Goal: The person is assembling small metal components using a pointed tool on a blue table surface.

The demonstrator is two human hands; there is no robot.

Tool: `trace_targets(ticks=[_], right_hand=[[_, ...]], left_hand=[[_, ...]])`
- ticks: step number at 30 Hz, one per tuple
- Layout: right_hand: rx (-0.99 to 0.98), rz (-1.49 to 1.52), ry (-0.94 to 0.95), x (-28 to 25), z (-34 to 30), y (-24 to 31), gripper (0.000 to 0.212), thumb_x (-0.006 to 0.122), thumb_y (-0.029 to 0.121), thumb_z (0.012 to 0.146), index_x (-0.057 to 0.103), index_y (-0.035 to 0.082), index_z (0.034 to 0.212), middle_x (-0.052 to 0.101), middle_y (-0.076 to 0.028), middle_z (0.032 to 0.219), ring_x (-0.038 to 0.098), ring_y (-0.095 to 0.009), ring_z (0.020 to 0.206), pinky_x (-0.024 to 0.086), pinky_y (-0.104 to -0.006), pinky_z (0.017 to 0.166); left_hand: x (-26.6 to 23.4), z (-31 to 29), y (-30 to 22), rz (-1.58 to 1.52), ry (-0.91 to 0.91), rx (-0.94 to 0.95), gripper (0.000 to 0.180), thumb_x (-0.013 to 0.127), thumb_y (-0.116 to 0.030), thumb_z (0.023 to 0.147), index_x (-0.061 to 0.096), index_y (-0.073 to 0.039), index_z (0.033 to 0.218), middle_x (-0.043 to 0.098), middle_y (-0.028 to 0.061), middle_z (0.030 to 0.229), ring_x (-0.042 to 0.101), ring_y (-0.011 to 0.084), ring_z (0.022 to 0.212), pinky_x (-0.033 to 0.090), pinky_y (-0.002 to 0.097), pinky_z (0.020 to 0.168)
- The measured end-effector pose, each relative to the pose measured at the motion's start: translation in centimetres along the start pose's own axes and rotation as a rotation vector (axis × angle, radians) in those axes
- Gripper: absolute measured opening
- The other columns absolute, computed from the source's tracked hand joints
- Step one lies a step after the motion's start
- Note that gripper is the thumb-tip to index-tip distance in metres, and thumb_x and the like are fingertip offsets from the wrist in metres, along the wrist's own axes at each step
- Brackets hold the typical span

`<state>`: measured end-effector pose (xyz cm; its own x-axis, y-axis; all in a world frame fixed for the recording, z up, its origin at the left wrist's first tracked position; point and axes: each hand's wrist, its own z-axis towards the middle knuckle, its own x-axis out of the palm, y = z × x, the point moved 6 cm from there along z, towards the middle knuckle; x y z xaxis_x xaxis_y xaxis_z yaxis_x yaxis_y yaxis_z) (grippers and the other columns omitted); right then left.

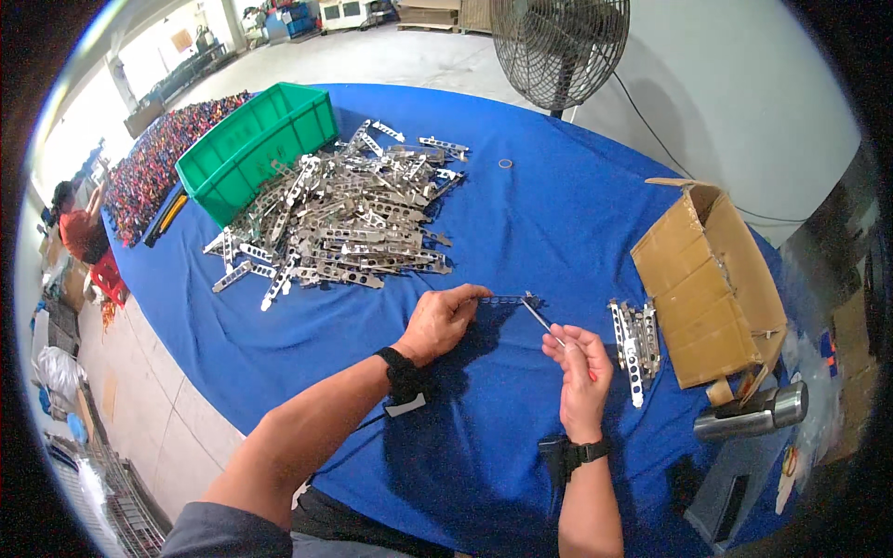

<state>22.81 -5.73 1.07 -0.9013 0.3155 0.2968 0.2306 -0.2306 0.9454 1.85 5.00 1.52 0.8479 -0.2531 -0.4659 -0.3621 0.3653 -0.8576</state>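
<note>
My left hand (437,321) pinches one end of a perforated metal strip (504,299), held over the blue cloth in front of me. In my right hand (582,372) is a slim metal hand tool (537,314) with a bit of red showing at the palm; its exact kind is unclear. The tool's tip meets the strip's far right end. Beyond my left hand spreads a large heap of similar metal strips (344,219). Right of my right hand lies a small stack of these strips (635,344), lined up roughly lengthwise.
A green plastic crate (256,153) leans at the heap's back left. An opened cardboard box (693,288) and a steel flask (753,412) stand at the right. A small ring (505,164) lies farther back, before a fan (558,46). Another person (82,228) is at far left.
</note>
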Motion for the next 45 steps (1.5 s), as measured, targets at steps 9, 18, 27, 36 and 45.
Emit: trace_targets(ticks=[9, 18, 27, 36, 45], right_hand=[[0.124, -0.045, 0.069, 0.2, -0.3, -0.2, 0.026, 0.046, 0.009, 0.102, 0.060, -0.008, 0.113, 0.066, -0.021, 0.112, 0.068, -0.030, 0.100, 0.057, -0.0393, 0.087], [0.040, -0.132, 0.047, 0.6, -0.5, 0.1, 0.028, 0.046, 0.011, 0.102, 0.060, -0.010, 0.114, 0.067, -0.024, 0.107, 0.070, -0.029, 0.096, 0.058, -0.0393, 0.085], [0.063, -0.096, 0.033, 0.3, -0.4, -0.1, 0.025, 0.048, 0.009, 0.099, 0.062, -0.008, 0.111, 0.070, -0.021, 0.100, 0.071, -0.027, 0.089, 0.059, -0.0384, 0.080], [0.071, -0.118, -0.001, -0.4, -0.4, 0.0, 0.025, 0.049, 0.009, 0.099, 0.064, -0.008, 0.109, 0.070, -0.021, 0.099, 0.071, -0.027, 0.087, 0.060, -0.0378, 0.078], [0.059, -0.108, 0.001, -0.5, -0.4, 0.0, 0.025, 0.047, 0.009, 0.100, 0.064, -0.007, 0.108, 0.070, -0.020, 0.099, 0.071, -0.027, 0.086, 0.060, -0.0374, 0.076]], left_hand=[[-0.1, 0.0, -0.7, 0.034, -0.039, 0.087, 0.021, 0.054, -0.008, 0.095, 0.067, -0.004, 0.111, 0.052, 0.0129, 0.059, 0.051, 0.0147, 0.053, 0.045, 0.0343, 0.054], [0.1, 0.0, -0.3, 0.062, -0.053, 0.114, 0.021, 0.054, -0.007, 0.094, 0.068, -0.004, 0.110, 0.056, 0.0149, 0.062, 0.054, 0.0169, 0.053, 0.046, 0.0352, 0.054], [0.0, 0.0, -0.9, 0.067, -0.075, 0.178, 0.021, 0.055, -0.007, 0.094, 0.068, -0.004, 0.110, 0.057, 0.0155, 0.064, 0.055, 0.0191, 0.053, 0.046, 0.0358, 0.054], [0.0, 0.0, -0.9, 0.079, -0.056, 0.148, 0.022, 0.054, -0.007, 0.094, 0.068, -0.005, 0.111, 0.053, 0.0126, 0.060, 0.052, 0.0161, 0.052, 0.044, 0.0342, 0.052], [0.1, 0.0, -0.9, 0.092, -0.059, 0.161, 0.021, 0.054, -0.007, 0.095, 0.068, -0.005, 0.111, 0.053, 0.0120, 0.060, 0.051, 0.0150, 0.053, 0.044, 0.0337, 0.052]])
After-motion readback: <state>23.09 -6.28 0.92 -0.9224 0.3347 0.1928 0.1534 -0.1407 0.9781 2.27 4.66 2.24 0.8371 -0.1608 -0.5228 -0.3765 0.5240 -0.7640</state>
